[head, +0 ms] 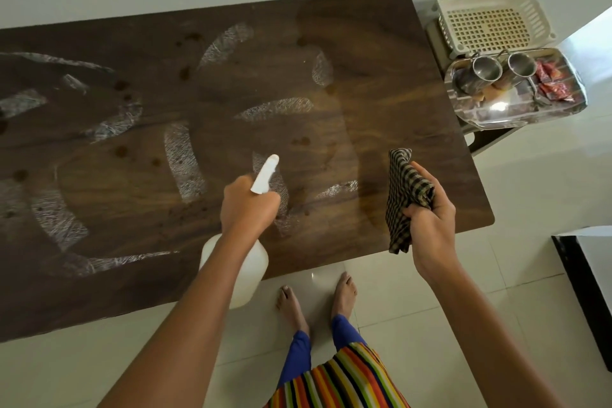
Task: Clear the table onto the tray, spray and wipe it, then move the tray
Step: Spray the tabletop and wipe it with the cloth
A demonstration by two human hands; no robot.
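Nearest the lens, a striped garment [347,378] hangs above two bare feet [344,291] on pale floor tiles [414,325], with open floor running along the near edge of the bench [397,76]. The dark wooden bench runs out of view on the left, its far edge lies close to the wall, and its rounded near right corner stands free. Curved white smears [180,162] and small dark spots mark its top, thickest toward the left. The left arm reaches forward over the near edge, and the left grip [246,205] is wrapped round the neck of one white spray bottle [255,275], whose nozzle points out over the bench. To the right, the right grip [430,219] is raised over the near right corner, fingers curled tight on one checked cloth [409,195] that hangs folded from it. Beyond the bench's right edge, off the bench, one shiny metal tray [516,116] rests on a dark stand and carries two steel cups [486,69] and some red sachets [551,79]. One white slotted basket [493,21] sits behind it near the wall. A dark-edged unit [583,291] borders the floor at far right.
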